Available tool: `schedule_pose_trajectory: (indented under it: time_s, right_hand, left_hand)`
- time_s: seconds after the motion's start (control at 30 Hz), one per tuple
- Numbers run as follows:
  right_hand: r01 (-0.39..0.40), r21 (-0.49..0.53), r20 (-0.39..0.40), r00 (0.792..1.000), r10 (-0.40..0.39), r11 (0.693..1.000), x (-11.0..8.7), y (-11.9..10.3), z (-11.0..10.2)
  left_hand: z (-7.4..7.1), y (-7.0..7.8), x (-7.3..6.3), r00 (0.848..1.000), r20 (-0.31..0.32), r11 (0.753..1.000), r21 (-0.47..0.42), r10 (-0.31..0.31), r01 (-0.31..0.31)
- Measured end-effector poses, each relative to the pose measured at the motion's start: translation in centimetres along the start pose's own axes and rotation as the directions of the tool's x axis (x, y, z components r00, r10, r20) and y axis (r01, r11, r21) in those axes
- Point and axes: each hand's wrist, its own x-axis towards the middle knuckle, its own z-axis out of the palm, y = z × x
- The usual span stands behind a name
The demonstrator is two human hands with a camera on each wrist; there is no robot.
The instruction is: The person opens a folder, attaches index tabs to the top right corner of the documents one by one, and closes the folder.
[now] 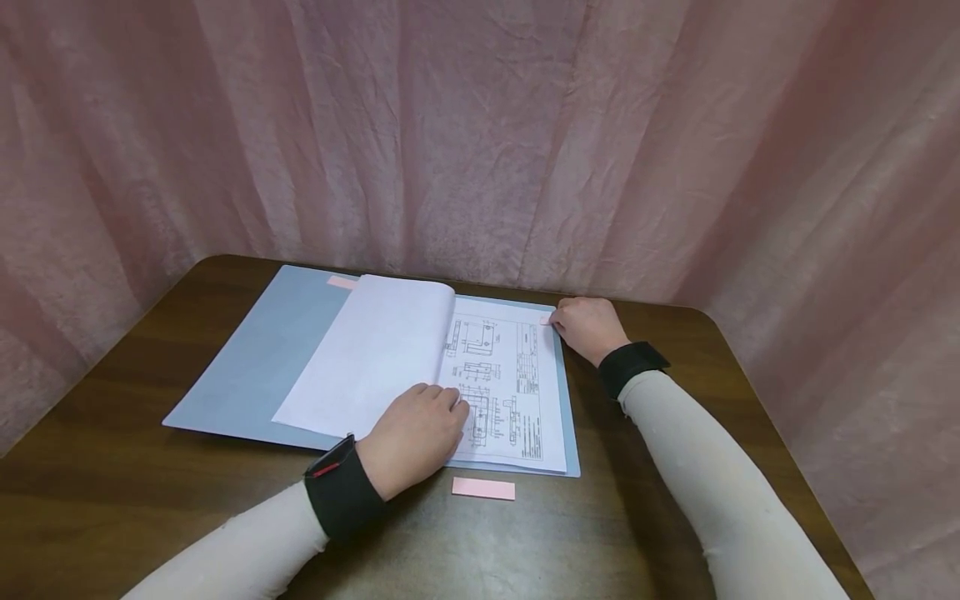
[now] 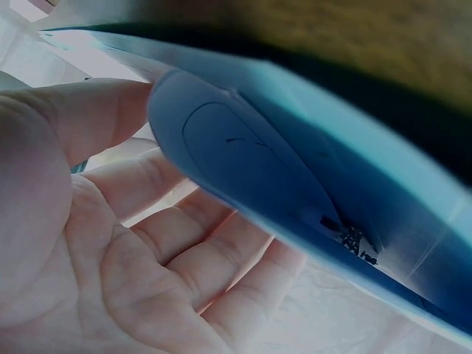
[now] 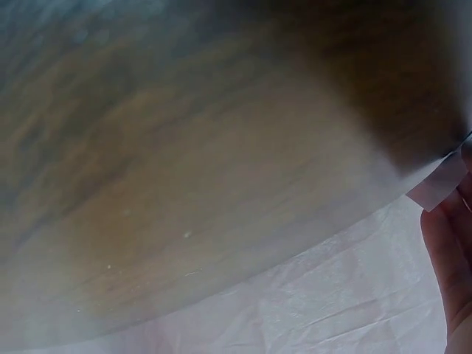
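A light-blue folder (image 1: 232, 375) lies open on the wooden table, with white sheets in it. One or more sheets (image 1: 367, 350) are turned over to the left, bowing in a curve at the fold. On the right shows a printed page of technical drawings (image 1: 525, 358). My left hand (image 1: 416, 429) rests on the papers near the fold, fingers slightly bent; in the left wrist view its fingertips touch the curved sheet (image 2: 214, 140). At the page's upper right edge my right hand (image 1: 592, 325) pinches a small pink sticky tab (image 3: 439, 184), its fingers partly out of the right wrist view.
A pink sticky-note strip (image 1: 483, 488) lies on the table (image 1: 570, 550) just in front of the folder. Another pink strip (image 1: 342, 282) is at the folder's upper left, beside the turned sheets. A pink curtain (image 1: 480, 142) hangs right behind the table's far edge.
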Motion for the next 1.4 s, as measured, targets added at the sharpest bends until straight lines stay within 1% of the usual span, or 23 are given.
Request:
schedule_pose_trajectory:
  time_s: [0.17,0.37,0.57,0.7,0.8,0.9,1.03,1.13,1.2,1.3,1.4]
  right_hand:
    - [0.000,0.011,-0.004,1.000,0.000,1.000,0.0,0.1,0.1]
    - [0.016,0.024,-0.003,1.000,-0.016,1.000,0.0,0.1,0.0]
    - [0.013,0.077,0.015,1.000,-0.014,0.997,-0.3,0.2,0.1]
    - [0.017,0.103,0.017,1.000,-0.019,0.995,-0.8,0.6,0.1]
    - [0.025,0.094,0.022,0.999,-0.027,0.995,-0.9,0.7,0.1]
    - [0.034,0.081,0.023,0.999,-0.036,0.996,-0.8,0.7,0.1]
    - [0.038,0.082,0.005,0.999,-0.039,0.996,-0.6,0.3,0.3]
    - [0.048,0.089,-0.011,0.999,-0.048,0.995,-0.4,0.0,0.4]
    - [0.054,0.089,-0.012,0.999,-0.053,0.995,-0.3,-0.2,0.5]
    - [0.048,0.096,0.002,0.999,-0.048,0.994,-0.2,-0.4,0.6]
    - [0.031,0.114,0.021,0.999,-0.033,0.993,-0.3,-0.6,0.8]
  left_hand:
    - [0.1,0.1,0.1,1.000,-0.007,1.000,0.009,0.000,0.000]
    - [0.1,0.3,0.1,1.000,0.004,1.000,0.014,-0.008,0.008]
    - [0.2,0.4,0.1,1.000,0.014,1.000,0.019,-0.012,0.012]
    - [0.4,0.4,0.2,1.000,-0.004,1.000,0.025,-0.003,0.003]
    - [0.2,0.3,0.2,1.000,-0.012,1.000,0.030,0.002,-0.001]
    - [-0.2,0.1,0.3,1.000,0.017,0.999,0.032,0.003,-0.004]
    - [-1.1,-0.5,0.6,0.996,0.089,0.999,0.035,0.012,-0.015]
    - [-1.6,-0.8,1.4,0.991,0.132,0.999,0.034,0.016,-0.020]
    - [-1.8,-0.9,2.4,0.987,0.159,0.999,0.028,0.017,-0.022]
    - [-1.8,-1.0,4.6,0.983,0.180,1.000,0.009,0.020,-0.022]
    - [-1.3,-1.0,7.2,0.982,0.188,1.000,-0.003,0.027,-0.027]
